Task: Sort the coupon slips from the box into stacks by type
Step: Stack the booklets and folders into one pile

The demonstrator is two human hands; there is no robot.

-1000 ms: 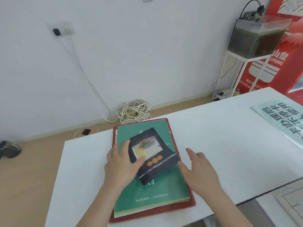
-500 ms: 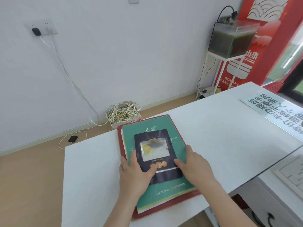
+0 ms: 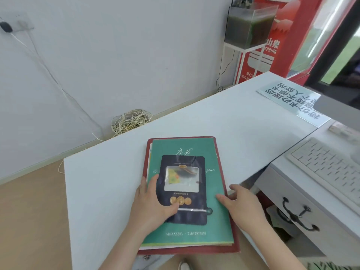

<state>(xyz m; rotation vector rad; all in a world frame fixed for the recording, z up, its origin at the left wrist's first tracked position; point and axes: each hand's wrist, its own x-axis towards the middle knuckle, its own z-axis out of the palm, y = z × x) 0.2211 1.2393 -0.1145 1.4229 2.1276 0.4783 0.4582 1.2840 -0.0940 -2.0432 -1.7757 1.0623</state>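
Since the earlier frame my right hand (image 3: 243, 207) has slid off the box (image 3: 183, 219) to the edge of the green pack (image 3: 216, 223), fingers loose and empty, while my left hand (image 3: 152, 207) holds the closed box flat there, so, I judge, all sorting remains.

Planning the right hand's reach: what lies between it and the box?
Head view: only bare green pad between the right hand and the box; the left hand holds the box.

Dark windowed box (image 3: 183, 190), flat on green paper pack (image 3: 218, 221), yellow slip (image 3: 173, 178) inside
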